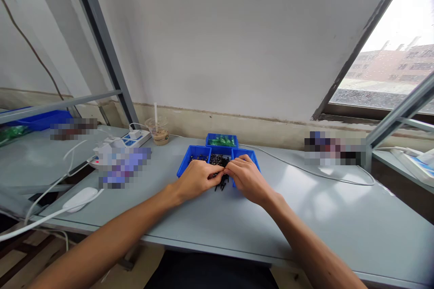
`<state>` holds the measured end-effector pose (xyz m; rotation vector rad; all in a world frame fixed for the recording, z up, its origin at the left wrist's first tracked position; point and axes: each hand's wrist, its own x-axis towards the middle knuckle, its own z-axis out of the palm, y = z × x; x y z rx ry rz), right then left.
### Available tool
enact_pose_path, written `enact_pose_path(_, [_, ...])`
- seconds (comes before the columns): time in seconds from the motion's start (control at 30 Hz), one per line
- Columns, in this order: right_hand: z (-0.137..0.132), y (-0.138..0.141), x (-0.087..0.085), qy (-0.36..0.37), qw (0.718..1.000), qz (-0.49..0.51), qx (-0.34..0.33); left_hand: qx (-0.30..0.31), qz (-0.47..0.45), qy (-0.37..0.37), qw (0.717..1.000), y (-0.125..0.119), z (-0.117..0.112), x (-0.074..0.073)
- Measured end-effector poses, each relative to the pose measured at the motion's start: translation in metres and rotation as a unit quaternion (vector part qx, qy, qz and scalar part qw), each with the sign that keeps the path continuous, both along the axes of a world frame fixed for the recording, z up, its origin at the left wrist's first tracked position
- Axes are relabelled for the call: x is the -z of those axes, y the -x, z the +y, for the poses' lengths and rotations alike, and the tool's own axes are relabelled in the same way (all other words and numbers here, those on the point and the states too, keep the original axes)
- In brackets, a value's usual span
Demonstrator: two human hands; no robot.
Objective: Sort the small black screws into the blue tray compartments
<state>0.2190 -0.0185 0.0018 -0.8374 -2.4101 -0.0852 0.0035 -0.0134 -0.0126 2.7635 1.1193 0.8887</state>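
Observation:
Above a pile of small black pin-like parts (222, 184), the fingertips of both hands meet. My left hand (198, 179) is closed in a pinch, and so is my right hand (247, 178); whatever sits between the fingertips is too small to make out. Small parts lie in the left blue bin (183, 165), partly behind my left hand. The right blue bin (255, 157) is largely covered by my right hand, its contents hidden. Behind the pile, a third blue bin (220, 149) holds green pieces (222, 140).
At the left stand a plastic cup with a straw (158, 132) and a power strip (137, 137). A white plug-like block (80, 199) lies near the front-left edge of the table (305, 221). A cable (305, 172) runs across the right side. Blurred items lie on both sides.

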Motion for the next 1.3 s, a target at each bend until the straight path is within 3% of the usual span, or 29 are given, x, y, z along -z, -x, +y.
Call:
enact_pose_path(0.37, [0.0005, 0.0008, 0.0006, 0.065, 0.997, 0.035, -0.009, 0.004, 0.008, -0.038, 0.999, 0.001, -0.0006, -0.0003])
enact_pose_path(0.87, [-0.0043, 0.0038, -0.0037, -0.045, 0.998, 0.044, 0.005, -0.043, -0.006, -0.036, 0.998, 0.0029, -0.0008, -0.0012])
enact_pose_path(1.3, [-0.0006, 0.004, 0.0014, -0.058, 0.997, 0.057, 0.014, -0.04, -0.001, -0.049, 0.998, 0.0009, -0.002, -0.003])
